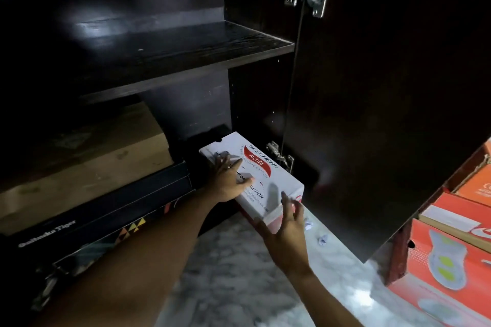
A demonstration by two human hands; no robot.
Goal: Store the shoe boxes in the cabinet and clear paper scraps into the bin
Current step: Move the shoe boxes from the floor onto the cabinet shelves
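Shoe box (265, 175) sits partly inside the cabinet's (186, 53) bottom compartment, its near end jutting over the floor. Left grip (228, 180) lies flat on the lid, fingers straight. Right grip (287, 225) is spread against the near end, pinching nothing. The card looks light and stiff, though the lid may dent, so push at the end wall and corners. Paper scraps (308, 225) lie nearby.

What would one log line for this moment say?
white shoe box: partly inside cabinet bottom | left hand: flat on top | right hand: at near end | paper scraps: on floor
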